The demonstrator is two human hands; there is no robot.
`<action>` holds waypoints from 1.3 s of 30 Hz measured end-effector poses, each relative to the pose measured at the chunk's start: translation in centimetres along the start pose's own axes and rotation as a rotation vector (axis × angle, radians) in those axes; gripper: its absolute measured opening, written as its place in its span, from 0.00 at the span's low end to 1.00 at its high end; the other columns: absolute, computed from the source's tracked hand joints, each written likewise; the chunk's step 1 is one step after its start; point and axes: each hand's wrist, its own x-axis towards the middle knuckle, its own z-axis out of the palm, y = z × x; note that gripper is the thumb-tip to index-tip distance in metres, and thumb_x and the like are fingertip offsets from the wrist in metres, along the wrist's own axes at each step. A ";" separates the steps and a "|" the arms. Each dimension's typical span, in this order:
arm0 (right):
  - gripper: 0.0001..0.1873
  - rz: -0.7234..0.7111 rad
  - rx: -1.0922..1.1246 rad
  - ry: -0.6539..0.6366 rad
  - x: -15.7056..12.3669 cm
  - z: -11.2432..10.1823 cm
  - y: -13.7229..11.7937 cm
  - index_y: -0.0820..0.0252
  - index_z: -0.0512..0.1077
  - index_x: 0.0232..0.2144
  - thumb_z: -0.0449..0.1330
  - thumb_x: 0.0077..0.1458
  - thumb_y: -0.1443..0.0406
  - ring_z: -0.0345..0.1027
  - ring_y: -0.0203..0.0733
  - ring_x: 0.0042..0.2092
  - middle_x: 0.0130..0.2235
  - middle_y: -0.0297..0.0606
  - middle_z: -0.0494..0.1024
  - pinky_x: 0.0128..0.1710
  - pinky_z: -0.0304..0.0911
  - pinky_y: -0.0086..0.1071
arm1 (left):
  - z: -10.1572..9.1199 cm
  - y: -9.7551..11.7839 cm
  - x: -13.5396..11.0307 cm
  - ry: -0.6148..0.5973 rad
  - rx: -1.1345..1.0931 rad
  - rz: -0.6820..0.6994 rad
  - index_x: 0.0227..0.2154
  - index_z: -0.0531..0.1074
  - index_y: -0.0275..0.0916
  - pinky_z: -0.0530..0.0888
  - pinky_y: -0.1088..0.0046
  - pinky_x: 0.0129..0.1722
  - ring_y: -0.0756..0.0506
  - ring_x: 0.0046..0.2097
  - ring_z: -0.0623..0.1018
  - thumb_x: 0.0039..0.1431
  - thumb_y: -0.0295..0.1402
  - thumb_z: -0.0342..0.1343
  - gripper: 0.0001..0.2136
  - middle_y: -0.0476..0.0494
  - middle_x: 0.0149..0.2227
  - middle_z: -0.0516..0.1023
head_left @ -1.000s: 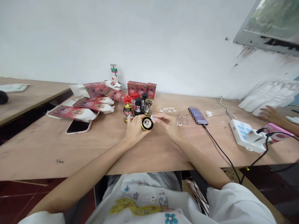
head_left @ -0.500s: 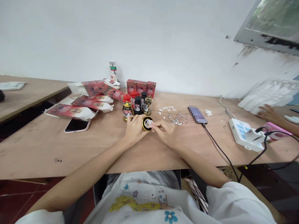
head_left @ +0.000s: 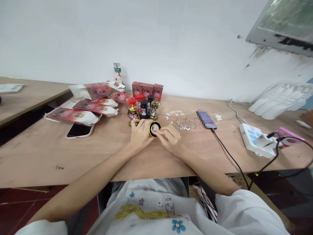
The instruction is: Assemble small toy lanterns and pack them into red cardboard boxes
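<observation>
wooden table [head_left: 80,160], white wall [head_left: 171,42] behind. left hand [head_left: 141,133] grips gold-rimmed round piece [head_left: 154,125] at its 3 o'clock, face toward camera, long axis hidden; right hand [head_left: 170,137] reaches its 4 o'clock, fingertips on it, can't tell if pinching.

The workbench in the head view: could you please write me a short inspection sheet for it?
Surface: wooden table, dark marks near the front edge, left.
Job's things: round black-and-gold piece, held; red, black and gold lanterns grouped behind; metal discs and white pieces to the right.
Clutter: loose red cartons, pink-edged phone, second phone.
Hands: left hand grips the round piece; right hand has fingertips at its face, anything pinched hidden.
Cables: black cable from the second phone; power strip at right.
Surroundings: white wall, stained below the window.
</observation>
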 end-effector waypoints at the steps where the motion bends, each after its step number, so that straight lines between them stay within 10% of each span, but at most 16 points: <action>1: 0.06 0.004 0.013 -0.016 -0.1 0.1 0.1 0.56 0.73 0.31 0.56 0.59 0.68 0.68 0.39 0.31 0.30 0.38 0.77 0.32 0.66 0.34 | 0.0 0.0 0.0 -0.011 -0.005 -0.008 0.42 0.65 0.38 0.60 0.58 0.45 0.40 0.41 0.76 0.57 0.38 0.52 0.12 0.40 0.40 0.79; 7: 0.07 0.046 0.101 -0.055 -0.2 0.2 0.0 0.56 0.74 0.35 0.56 0.59 0.69 0.68 0.41 0.34 0.32 0.40 0.77 0.36 0.66 0.36 | 0.0 -0.1 0.0 0.001 0.008 0.001 0.42 0.65 0.38 0.60 0.59 0.45 0.40 0.40 0.76 0.58 0.39 0.51 0.12 0.39 0.39 0.79; 11: 0.04 0.402 0.288 -0.029 0.4 0.2 0.2 0.54 0.74 0.34 0.62 0.53 0.62 0.69 0.41 0.41 0.37 0.38 0.74 0.44 0.65 0.39 | -0.1 -0.3 0.0 -0.005 -0.002 0.012 0.42 0.66 0.39 0.60 0.59 0.45 0.40 0.41 0.76 0.58 0.39 0.51 0.13 0.40 0.39 0.79; 17: 0.29 0.860 0.862 -0.168 0.4 0.9 1.2 0.55 0.66 0.37 0.72 0.34 0.54 0.71 0.40 0.40 0.38 0.34 0.75 0.40 0.67 0.35 | -0.2 -0.3 -0.1 0.030 -0.032 0.130 0.39 0.68 0.39 0.58 0.61 0.41 0.42 0.39 0.76 0.61 0.38 0.49 0.09 0.41 0.37 0.80; 26: 0.24 0.738 0.768 -0.081 -0.1 1.3 0.7 0.55 0.65 0.34 0.70 0.40 0.53 0.68 0.36 0.34 0.33 0.31 0.72 0.35 0.66 0.31 | 0.0 -0.5 -0.2 -0.034 -0.036 0.119 0.39 0.69 0.39 0.58 0.61 0.40 0.41 0.41 0.75 0.63 0.38 0.45 0.11 0.39 0.39 0.79; 33: 0.16 0.284 0.409 -0.063 -0.6 0.7 -0.2 0.54 0.68 0.40 0.64 0.51 0.56 0.66 0.45 0.50 0.44 0.42 0.70 0.51 0.64 0.41 | -0.7 -0.3 0.2 0.094 -0.011 0.150 0.41 0.65 0.39 0.57 0.62 0.39 0.43 0.37 0.77 0.63 0.35 0.46 0.08 0.42 0.36 0.80; 39: 0.16 0.305 0.331 -0.051 -0.7 0.8 -0.7 0.53 0.67 0.40 0.66 0.49 0.61 0.66 0.44 0.51 0.43 0.40 0.71 0.52 0.64 0.42 | -0.8 -0.3 0.2 0.102 -0.006 0.175 0.42 0.65 0.39 0.57 0.61 0.39 0.42 0.37 0.77 0.62 0.35 0.44 0.09 0.41 0.35 0.80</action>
